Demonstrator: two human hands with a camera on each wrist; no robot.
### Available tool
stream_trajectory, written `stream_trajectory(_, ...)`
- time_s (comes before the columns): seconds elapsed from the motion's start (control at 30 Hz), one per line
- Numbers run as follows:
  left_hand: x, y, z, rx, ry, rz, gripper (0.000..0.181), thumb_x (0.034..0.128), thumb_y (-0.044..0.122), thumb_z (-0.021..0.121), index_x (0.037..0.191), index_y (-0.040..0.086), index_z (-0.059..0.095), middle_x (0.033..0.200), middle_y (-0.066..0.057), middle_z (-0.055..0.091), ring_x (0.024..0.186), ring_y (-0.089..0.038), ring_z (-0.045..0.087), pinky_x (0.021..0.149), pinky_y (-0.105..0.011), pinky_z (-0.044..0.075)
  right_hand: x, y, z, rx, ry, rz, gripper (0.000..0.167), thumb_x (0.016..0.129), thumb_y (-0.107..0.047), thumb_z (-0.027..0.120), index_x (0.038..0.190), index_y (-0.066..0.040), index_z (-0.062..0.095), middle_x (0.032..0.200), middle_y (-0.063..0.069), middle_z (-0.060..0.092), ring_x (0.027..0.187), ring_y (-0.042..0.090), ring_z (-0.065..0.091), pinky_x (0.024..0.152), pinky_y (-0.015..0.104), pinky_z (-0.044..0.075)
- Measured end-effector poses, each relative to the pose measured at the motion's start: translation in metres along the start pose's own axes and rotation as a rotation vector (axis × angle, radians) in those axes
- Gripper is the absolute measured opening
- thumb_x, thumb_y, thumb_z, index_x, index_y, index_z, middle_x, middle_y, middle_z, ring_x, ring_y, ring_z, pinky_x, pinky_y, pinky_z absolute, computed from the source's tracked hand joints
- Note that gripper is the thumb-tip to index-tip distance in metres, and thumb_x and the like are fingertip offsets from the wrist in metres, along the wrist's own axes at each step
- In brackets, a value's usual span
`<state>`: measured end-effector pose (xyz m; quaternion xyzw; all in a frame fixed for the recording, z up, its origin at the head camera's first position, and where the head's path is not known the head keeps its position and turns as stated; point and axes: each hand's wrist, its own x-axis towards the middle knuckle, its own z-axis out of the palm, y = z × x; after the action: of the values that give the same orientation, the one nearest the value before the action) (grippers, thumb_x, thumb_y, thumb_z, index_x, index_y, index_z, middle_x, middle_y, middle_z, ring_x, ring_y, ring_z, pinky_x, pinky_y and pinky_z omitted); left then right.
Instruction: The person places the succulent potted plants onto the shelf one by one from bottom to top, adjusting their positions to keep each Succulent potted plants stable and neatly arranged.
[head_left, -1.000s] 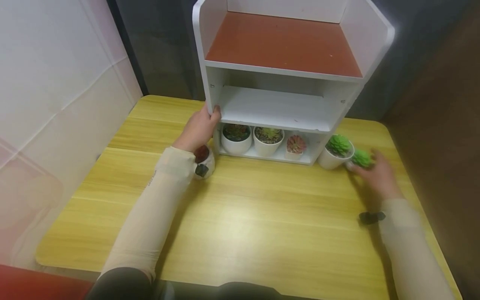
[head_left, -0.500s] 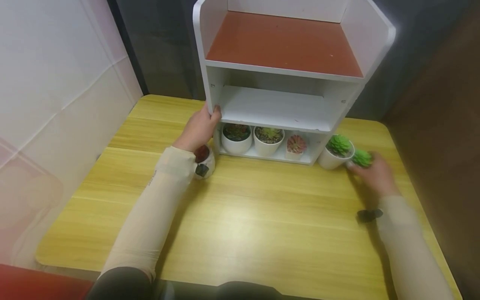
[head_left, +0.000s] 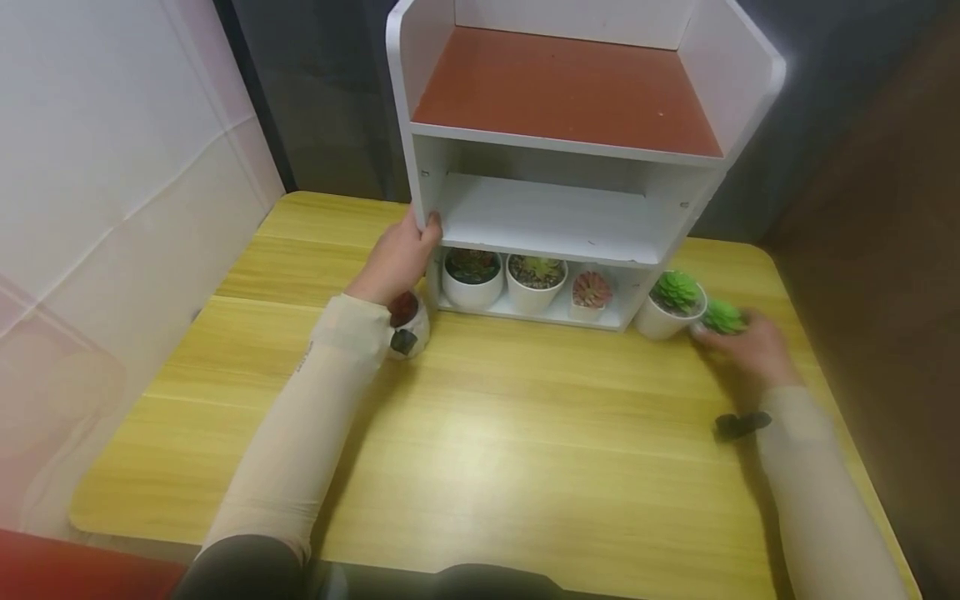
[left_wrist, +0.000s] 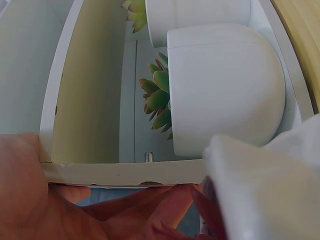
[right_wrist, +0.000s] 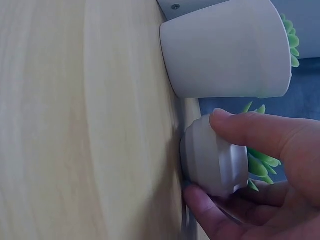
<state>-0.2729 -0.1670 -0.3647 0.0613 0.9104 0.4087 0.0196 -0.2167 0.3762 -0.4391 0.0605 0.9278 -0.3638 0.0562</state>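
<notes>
My left hand (head_left: 397,258) grips the left side panel of the white shelf unit (head_left: 555,146), thumb at the front edge. In the left wrist view its fingers lie along the panel's outer side, beside a white pot (left_wrist: 227,90) with a green succulent. With thumb and fingers, my right hand (head_left: 757,346) holds a small potted succulent (head_left: 723,317) right of the shelf. The right wrist view shows its ribbed white pot (right_wrist: 212,157) low at the wooden surface; I cannot tell whether it touches. A larger potted succulent (head_left: 670,307) stands between it and the shelf.
On the bottom shelf are a dark green potted succulent (head_left: 473,279), a pale green one (head_left: 536,283) and a small pink one (head_left: 590,296). A pot with a red plant (head_left: 407,321) stands left, partly behind my left wrist. The wooden table (head_left: 517,442) ends near a brown wall.
My right hand has shifted only slightly around the small potted succulent. The shelf unit has moved very little, and my left hand keeps its grip on it.
</notes>
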Motion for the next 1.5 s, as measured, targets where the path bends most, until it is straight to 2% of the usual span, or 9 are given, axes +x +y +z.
stream_trajectory(0.3,0.0,-0.001,0.001,0.003,0.001,-0.005,0.074,0.1142,0.057,0.03,0.176,0.022,0.009,0.175,-0.014,0.032,0.154,-0.037,0.04,0.123,-0.059,0.032,-0.003,-0.002,0.003,0.05,0.009,0.017,0.109,0.099,-0.05,0.079,0.158,0.023,0.024,0.148,0.048,0.042,0.135,0.061,0.045,0.114,0.073,0.035)
stream_trajectory(0.6,-0.001,0.0,0.0,-0.002,0.003,-0.007,0.073,0.1145,0.056,0.031,0.176,0.023,0.009,0.174,-0.015,0.034,0.15,-0.038,0.045,0.121,-0.061,0.034,-0.005,-0.003,0.002,0.015,0.02,0.017,0.109,0.099,-0.051,0.078,0.157,0.024,0.023,0.15,0.05,0.04,0.136,0.063,0.043,0.113,0.074,0.036)
stream_trajectory(0.83,-0.001,0.001,0.0,-0.005,0.002,-0.01,0.072,0.1146,0.055,0.032,0.175,0.024,0.01,0.173,-0.015,0.036,0.146,-0.039,0.049,0.12,-0.063,0.035,-0.006,-0.003,0.003,-0.009,0.027,0.013,0.112,0.098,-0.056,0.078,0.157,0.023,0.026,0.149,0.049,0.041,0.134,0.063,0.045,0.11,0.075,0.038)
stream_trajectory(1.23,-0.001,0.002,0.0,-0.016,-0.003,-0.013,0.072,0.1146,0.056,0.032,0.175,0.023,0.01,0.173,-0.015,0.035,0.149,-0.038,0.046,0.12,-0.062,0.034,-0.013,0.0,0.006,-0.018,0.051,-0.034,0.105,0.098,-0.054,0.078,0.15,0.026,0.035,0.138,0.048,0.05,0.123,0.06,0.053,0.104,0.074,0.044)
stream_trajectory(1.5,-0.001,0.002,0.0,-0.008,-0.005,-0.009,0.073,0.1146,0.056,0.032,0.175,0.023,0.009,0.172,-0.016,0.037,0.144,-0.039,0.049,0.12,-0.062,0.034,-0.016,0.002,0.007,-0.011,0.048,-0.034,0.104,0.098,-0.054,0.078,0.15,0.025,0.036,0.136,0.046,0.052,0.12,0.057,0.054,0.103,0.073,0.046)
